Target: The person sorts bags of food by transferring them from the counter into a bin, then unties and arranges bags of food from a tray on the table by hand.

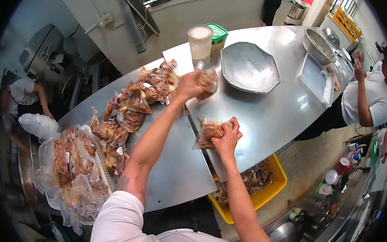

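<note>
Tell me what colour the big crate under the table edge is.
The crate is yellow, seen best in the head view.

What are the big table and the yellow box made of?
The table looks like smooth metal, probably steel: it's grey and shows bright, blurry reflections. The yellow box seems to be hard plastic, slightly shiny, with one even colour and a thick, rounded rim.

The big counter point(163, 172) is shiny silver-grey. The meat point(149, 85) in the see-through bags is reddish brown. I see a bright yellow bin point(279, 181) near the bottom, and a tub point(218, 39) at the top with a green lid and yellow sides. The shirt point(121, 223) is plain white.
</note>
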The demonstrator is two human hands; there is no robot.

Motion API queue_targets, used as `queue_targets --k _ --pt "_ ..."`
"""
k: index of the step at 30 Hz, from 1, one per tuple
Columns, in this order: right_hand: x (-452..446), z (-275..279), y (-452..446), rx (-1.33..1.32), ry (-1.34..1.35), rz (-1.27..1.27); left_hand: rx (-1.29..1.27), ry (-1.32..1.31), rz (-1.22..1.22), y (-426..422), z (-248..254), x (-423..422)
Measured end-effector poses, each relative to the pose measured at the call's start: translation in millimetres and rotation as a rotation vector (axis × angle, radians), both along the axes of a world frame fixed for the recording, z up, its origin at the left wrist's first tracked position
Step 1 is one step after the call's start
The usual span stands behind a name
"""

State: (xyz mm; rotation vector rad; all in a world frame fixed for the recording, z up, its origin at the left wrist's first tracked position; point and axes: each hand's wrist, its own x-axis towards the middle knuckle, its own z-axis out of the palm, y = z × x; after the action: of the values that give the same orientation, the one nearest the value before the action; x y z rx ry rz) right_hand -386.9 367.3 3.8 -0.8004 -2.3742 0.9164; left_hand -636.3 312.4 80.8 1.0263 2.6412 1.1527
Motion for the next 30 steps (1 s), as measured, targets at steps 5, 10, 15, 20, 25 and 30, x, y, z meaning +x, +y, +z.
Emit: queue_targets --k 5,10,15,20,25,30 --pt "1 -7 4 0.004 0.029 0.003 0.201 -0.396 -0.082 -68 24 -24" --pt "2 -18 10 -0.043 0.127 0.012 -0.160 -0.351 -0.004 -117 -38 10" --pt "53 -11 1 -0.340 0.209 0.060 -0.347 -0.176 0.091 -118 -26 87" --pt "194 8 -32 -0.717 0.163 0.172 -0.040 -0.632 -0.109 -144 -64 169" --pt "337 15 -26 -1.237 0.466 -0.255 0.191 -1.006 -0.737 -103 -11 288" --pt "392 -27 16 -0.880 0.394 -0.596 0.016 -0.617 -0.799 -13 -23 370"
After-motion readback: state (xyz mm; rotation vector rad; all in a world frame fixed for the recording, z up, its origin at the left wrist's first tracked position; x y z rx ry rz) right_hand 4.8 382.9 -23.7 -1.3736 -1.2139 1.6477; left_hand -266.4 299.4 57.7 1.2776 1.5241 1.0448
